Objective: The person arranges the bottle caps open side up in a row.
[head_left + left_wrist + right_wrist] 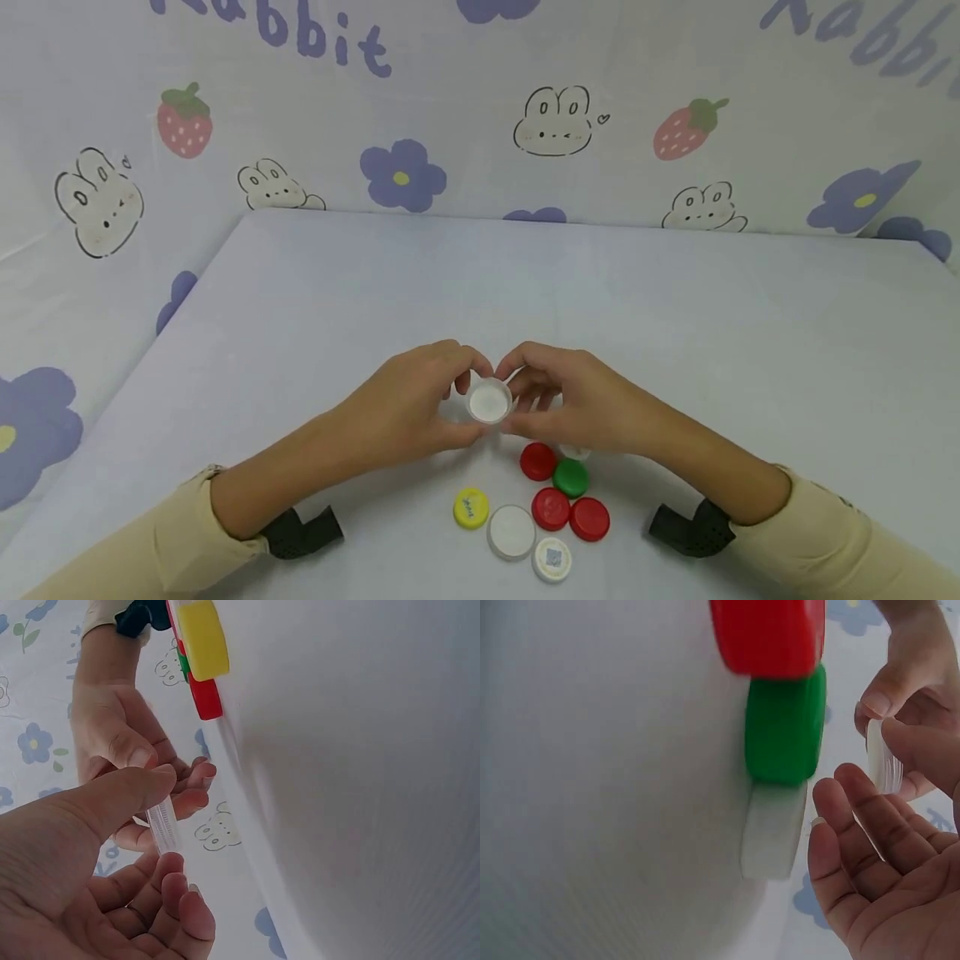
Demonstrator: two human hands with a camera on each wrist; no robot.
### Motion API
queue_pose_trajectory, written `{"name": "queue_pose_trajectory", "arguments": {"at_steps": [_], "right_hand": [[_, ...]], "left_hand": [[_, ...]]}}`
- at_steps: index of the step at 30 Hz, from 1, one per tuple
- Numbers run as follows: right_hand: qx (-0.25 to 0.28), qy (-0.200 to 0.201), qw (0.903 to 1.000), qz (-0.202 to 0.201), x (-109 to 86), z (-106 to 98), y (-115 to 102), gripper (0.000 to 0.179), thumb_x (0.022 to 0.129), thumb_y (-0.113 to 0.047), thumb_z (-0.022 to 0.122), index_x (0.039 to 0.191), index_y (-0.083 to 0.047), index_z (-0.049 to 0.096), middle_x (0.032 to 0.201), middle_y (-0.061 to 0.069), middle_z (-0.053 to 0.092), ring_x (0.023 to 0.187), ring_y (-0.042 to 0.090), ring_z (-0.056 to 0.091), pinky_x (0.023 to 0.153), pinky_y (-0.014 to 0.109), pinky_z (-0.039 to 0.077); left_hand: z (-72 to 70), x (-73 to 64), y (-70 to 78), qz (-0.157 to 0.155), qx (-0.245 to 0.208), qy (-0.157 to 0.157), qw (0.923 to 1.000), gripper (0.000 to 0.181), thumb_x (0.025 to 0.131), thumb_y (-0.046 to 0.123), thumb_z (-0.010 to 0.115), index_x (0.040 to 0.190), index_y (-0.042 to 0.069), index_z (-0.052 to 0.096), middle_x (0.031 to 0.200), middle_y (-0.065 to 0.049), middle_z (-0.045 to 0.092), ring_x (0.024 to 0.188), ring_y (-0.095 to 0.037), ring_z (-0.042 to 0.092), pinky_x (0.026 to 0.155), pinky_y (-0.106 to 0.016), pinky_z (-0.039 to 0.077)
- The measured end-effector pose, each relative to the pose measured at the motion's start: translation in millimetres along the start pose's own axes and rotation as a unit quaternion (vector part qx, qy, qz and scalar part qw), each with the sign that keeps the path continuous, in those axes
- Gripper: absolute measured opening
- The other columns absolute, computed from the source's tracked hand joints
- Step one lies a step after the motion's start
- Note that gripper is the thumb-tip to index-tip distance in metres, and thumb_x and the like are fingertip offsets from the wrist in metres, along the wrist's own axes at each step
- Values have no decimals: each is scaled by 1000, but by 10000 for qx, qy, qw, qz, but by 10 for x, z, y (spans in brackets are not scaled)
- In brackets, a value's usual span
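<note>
Left to right: black wrist mount [303, 533] at the left cuff, then left hand [423, 404], thumb and index bent into a narrow pinch on the left side of the held white cap [489, 402], other fingers loosely curled. Yellow cap [471, 508] sits flat on the tabletop [360, 292], nearer the wearer, blue marking up. Held white cap is between both hands, clear of the tabletop. It's round, so no long axis in its face; its short axis runs up toward the head camera, rimmed circular face that way. Can't tell if that face is hollow or closed. Both wrist views get it edge-on, ribbed side wall showing. Large white cap [512, 533] lies just right of yellow, then far red cap [538, 461], middle red cap [551, 508], code-printed white cap [552, 559], green cap [571, 478], a half-hidden white cap [576, 454] by the right hand, and right-hand red cap [590, 519], all flat. Right hand [581, 396]: thumb and index pinch the held cap's right side, remaining fingers spread and fairly straight. Second black mount [693, 529] at the right cuff.
</note>
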State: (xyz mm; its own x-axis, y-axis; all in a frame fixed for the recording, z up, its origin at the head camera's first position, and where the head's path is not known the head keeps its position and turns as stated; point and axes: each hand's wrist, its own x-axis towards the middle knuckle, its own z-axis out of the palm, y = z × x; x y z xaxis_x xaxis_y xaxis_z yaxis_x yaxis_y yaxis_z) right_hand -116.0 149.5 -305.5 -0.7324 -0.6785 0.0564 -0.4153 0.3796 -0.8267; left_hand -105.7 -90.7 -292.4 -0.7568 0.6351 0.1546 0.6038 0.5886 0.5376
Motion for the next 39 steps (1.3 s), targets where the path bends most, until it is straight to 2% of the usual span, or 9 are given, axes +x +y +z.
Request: {"name": "queue_pose_trajectory", "arguments": {"at_steps": [3, 9, 15, 22, 26, 30, 39], "right_hand": [[-469, -107, 9988, 34, 53, -53, -22, 38, 88, -10, 81, 120, -8, 61, 100, -4, 75, 89, 11, 69, 82, 34, 57], [-1100, -270, 9933, 239, 192, -126, -32, 38, 89, -11, 80, 121, -7, 60, 100, -4, 76, 94, 10, 70, 92, 43, 54], [-1625, -381, 9859, 134, 330, -234, 19, 34, 87, -13, 82, 114, -5, 64, 91, -4, 72, 88, 13, 68, 83, 35, 56], [-1897, -550, 9797, 355, 489, -262, 118, 31, 86, -14, 83, 110, -6, 67, 81, -3, 64, 77, 14, 60, 73, 29, 53], [-2112, -682, 9731, 618, 552, -223, 107, 31, 87, -17, 83, 112, -8, 67, 78, -2, 60, 74, 15, 55, 69, 29, 49], [-2301, -757, 9672, 761, 581, -200, 73, 32, 87, -19, 83, 113, -8, 68, 76, -1, 58, 72, 16, 53, 66, 29, 46], [-2200, -696, 9696, 820, 562, -197, 44, 30, 86, -18, 83, 111, -7, 69, 79, 1, 58, 76, 17, 53, 68, 29, 45]], "left_hand": [[-16, 48, -26, -12, 41, -82, 10000, 43, 81, 16, 87, 118, 8, 66, 92, 2, 58, 81, -17, 55, 68, -26, 48], [-78, 187, -74, -363, 279, -450, 9979, 46, 82, 18, 87, 121, 7, 65, 95, -1, 60, 83, -16, 55, 71, -28, 49], [-111, 371, -151, -505, 441, -816, 9944, 47, 84, 21, 84, 124, 7, 65, 99, -3, 62, 87, -18, 57, 77, -30, 50], [-104, 500, -250, -666, 486, -1142, 9900, 46, 86, 22, 82, 126, 5, 67, 101, -4, 65, 90, -19, 59, 79, -31, 51], [-109, 515, -283, -808, 544, -1315, 9865, 45, 86, 22, 83, 125, 6, 68, 100, -3, 65, 90, -19, 58, 80, -31, 50], [-121, 519, -298, -819, 599, -1436, 9844, 43, 86, 22, 82, 124, 6, 68, 99, -2, 65, 90, -19, 58, 80, -31, 50], [-126, 551, -331, -780, 551, -1578, 9829, 41, 87, 21, 81, 124, 7, 68, 100, -2, 66, 93, -18, 59, 84, -33, 50]]}}
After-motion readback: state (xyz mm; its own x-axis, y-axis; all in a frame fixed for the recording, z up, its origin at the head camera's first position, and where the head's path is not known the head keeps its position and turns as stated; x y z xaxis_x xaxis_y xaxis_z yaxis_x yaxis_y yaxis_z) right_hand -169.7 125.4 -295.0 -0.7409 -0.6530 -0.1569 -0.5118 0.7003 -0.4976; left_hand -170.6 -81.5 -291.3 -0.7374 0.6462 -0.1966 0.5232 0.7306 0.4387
